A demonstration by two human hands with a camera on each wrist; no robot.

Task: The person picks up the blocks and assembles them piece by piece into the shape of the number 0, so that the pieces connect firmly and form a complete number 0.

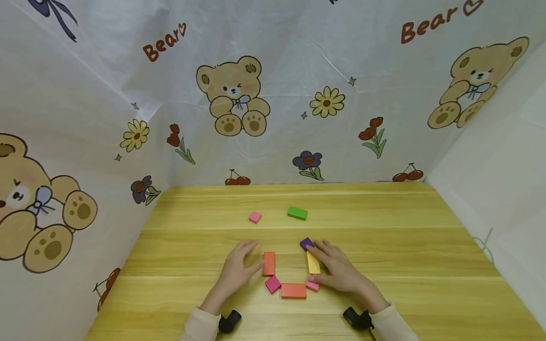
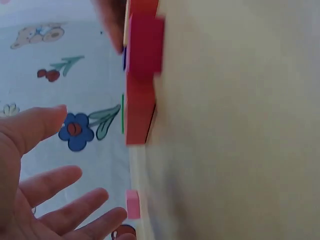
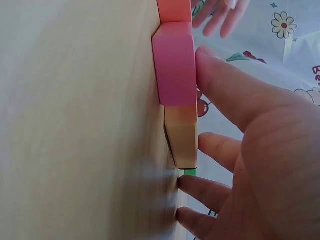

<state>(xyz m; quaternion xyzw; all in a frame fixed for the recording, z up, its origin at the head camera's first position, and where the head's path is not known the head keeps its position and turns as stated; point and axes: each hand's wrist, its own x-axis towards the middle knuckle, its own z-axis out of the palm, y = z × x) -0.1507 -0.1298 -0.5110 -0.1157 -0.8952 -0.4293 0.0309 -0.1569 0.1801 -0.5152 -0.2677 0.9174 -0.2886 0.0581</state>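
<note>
Yellow wood-grain tabletop [image 1: 179, 265] bearing a U-shaped row of small blocks. Left side: an upright-running orange-red rectangular block [image 1: 269, 263], its near end meeting a magenta square block [image 1: 273, 284] turned cornerwise. Base: a second orange-red rectangular block [image 1: 293, 291], laid crosswise. Right side: a slightly turned pink block [image 1: 313, 286], a yellow rectangular block [image 1: 313, 265] and, at its far end, a tilted purple square block [image 1: 305, 243].

The left hand [image 1: 236, 267], fingers spread wide and grasping nothing, is just left of the first orange-red block. The right hand [image 1: 339, 267] spans the right side, thumb at the pink block and index finger over the junction of yellow and purple; its fingers are extended, not curled round any block.

Farther back, apart from the row: a light-pink square block [image 1: 255, 217] and a green rectangular block [image 1: 297, 213]. Behind: white bear-printed cloth [image 1: 290, 52].
</note>
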